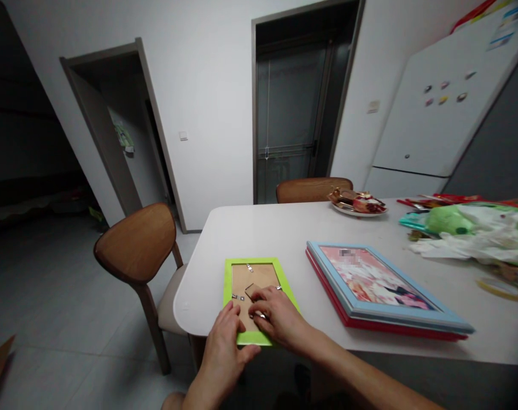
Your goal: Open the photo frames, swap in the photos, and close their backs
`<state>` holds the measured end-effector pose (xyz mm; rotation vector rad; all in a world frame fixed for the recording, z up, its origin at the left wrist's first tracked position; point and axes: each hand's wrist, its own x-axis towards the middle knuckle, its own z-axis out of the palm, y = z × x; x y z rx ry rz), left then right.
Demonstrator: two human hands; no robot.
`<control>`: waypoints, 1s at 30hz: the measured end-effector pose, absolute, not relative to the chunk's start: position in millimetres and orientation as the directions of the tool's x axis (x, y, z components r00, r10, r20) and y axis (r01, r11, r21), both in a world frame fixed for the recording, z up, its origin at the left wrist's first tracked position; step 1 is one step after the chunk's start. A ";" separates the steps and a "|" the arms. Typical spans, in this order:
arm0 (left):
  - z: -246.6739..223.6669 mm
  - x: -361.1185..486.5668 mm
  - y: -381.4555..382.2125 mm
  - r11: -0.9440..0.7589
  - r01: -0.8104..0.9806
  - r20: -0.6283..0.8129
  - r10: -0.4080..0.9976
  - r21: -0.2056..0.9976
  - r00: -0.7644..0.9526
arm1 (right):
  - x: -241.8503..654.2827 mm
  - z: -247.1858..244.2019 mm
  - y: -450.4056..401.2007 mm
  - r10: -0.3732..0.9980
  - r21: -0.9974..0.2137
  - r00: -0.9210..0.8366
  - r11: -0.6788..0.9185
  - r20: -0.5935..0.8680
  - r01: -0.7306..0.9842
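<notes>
A green picture frame (229, 282) lies face down near the front left corner of the white table (259, 228), its brown backing board (254, 276) and small metal clips showing. My left hand (225, 341) rests on the frame's near edge, fingers pressed against the backing. My right hand (276, 316) lies flat on the backing, fingertips at a metal clip near the stand flap. Neither hand lifts the frame.
A blue frame (382, 285) with a picture lies stacked on a red frame (348, 316) to the right. Farther back stand a plate of snacks (357, 203), plastic bags (476, 233) and a tape roll (500, 287). Two wooden chairs (135, 245) flank the table.
</notes>
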<state>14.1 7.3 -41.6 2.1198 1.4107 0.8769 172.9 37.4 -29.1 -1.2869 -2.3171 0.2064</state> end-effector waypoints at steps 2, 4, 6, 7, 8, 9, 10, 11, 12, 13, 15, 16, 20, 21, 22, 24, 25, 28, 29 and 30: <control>-41.9 14.1 7.0 -0.383 0.636 0.268 0.924 0.670 0.275 | 168.4 -28.3 42.8 0.853 -0.362 -0.405 0.510 0.330 0.780; -42.2 14.6 6.9 -0.391 0.631 0.279 0.921 0.670 0.273 | 161.5 -26.2 51.5 0.871 -0.360 -0.374 0.477 0.319 0.802; -42.9 15.4 7.0 -0.400 0.631 0.294 0.917 0.665 0.271 | 152.8 -24.2 61.9 0.886 -0.347 -0.349 0.445 0.304 0.826; -43.3 15.7 7.1 -0.405 0.632 0.300 0.914 0.661 0.272 | 148.3 -23.7 67.0 0.895 -0.336 -0.334 0.425 0.297 0.841; -43.8 15.9 7.1 -0.409 0.633 0.304 0.913 0.658 0.273 | 143.9 -23.5 71.7 0.904 -0.322 -0.315 0.402 0.290 0.857; -44.2 16.1 7.1 -0.412 0.634 0.307 0.911 0.655 0.276 | 139.9 -23.8 75.7 0.913 -0.309 -0.295 0.378 0.282 0.873; -44.4 16.1 7.0 -0.415 0.635 0.307 0.910 0.652 0.279 | 136.4 -24.6 79.1 0.921 -0.299 -0.274 0.353 0.275 0.887; -44.4 16.0 7.0 -0.414 0.637 0.305 0.910 0.650 0.280 | 133.6 -25.6 81.7 0.928 -0.291 -0.256 0.333 0.270 0.897; -44.2 15.9 6.8 -0.412 0.641 0.303 0.911 0.648 0.280 | 131.5 -26.9 83.6 0.933 -0.288 -0.240 0.315 0.268 0.904; -43.8 15.7 6.7 -0.411 0.644 0.300 0.912 0.645 0.280 | 130.4 -28.1 85.1 0.936 -0.287 -0.228 0.303 0.269 0.909; -42.6 15.1 6.3 -0.409 0.647 0.297 0.912 0.643 0.281 | 131.2 -29.9 87.2 0.938 -0.289 -0.212 0.290 0.273 0.912; -42.0 14.8 6.1 -0.407 0.646 0.295 0.913 0.645 0.280 | 133.3 -30.4 88.4 0.939 -0.291 -0.207 0.286 0.275 0.913; -41.6 14.0 4.9 -0.406 0.633 0.282 0.914 0.659 0.292 | 149.0 -30.1 96.9 0.949 -0.292 -0.132 0.217 0.285 0.931; -42.0 14.2 4.5 -0.411 0.627 0.280 0.911 0.662 0.302 | 153.2 -29.9 99.8 0.954 -0.291 -0.097 0.182 0.285 0.939; -42.4 14.6 4.1 -0.417 0.621 0.278 0.908 0.664 0.313 | 156.9 -29.9 102.7 0.958 -0.290 -0.062 0.146 0.281 0.946; -43.0 15.9 3.4 -0.419 0.617 0.274 0.907 0.666 0.320 | 162.1 -30.5 107.4 0.964 -0.289 -0.008 0.087 0.265 0.953; -43.0 16.7 3.3 -0.417 0.618 0.272 0.908 0.667 0.320 | 163.6 -31.0 109.1 0.967 -0.289 0.008 0.069 0.256 0.955; -42.6 18.9 3.4 -0.411 0.624 0.263 0.910 0.665 0.319 | 165.7 -32.7 111.1 0.970 -0.294 0.005 0.069 0.242 0.953; -42.6 19.5 3.5 -0.412 0.624 0.262 0.910 0.664 0.322 | 166.2 -33.1 111.2 0.971 -0.297 -0.009 0.082 0.241 0.951; -42.6 19.9 3.5 -0.415 0.623 0.262 0.908 0.663 0.326 | 166.8 -33.6 111.1 0.970 -0.299 -0.025 0.099 0.241 0.949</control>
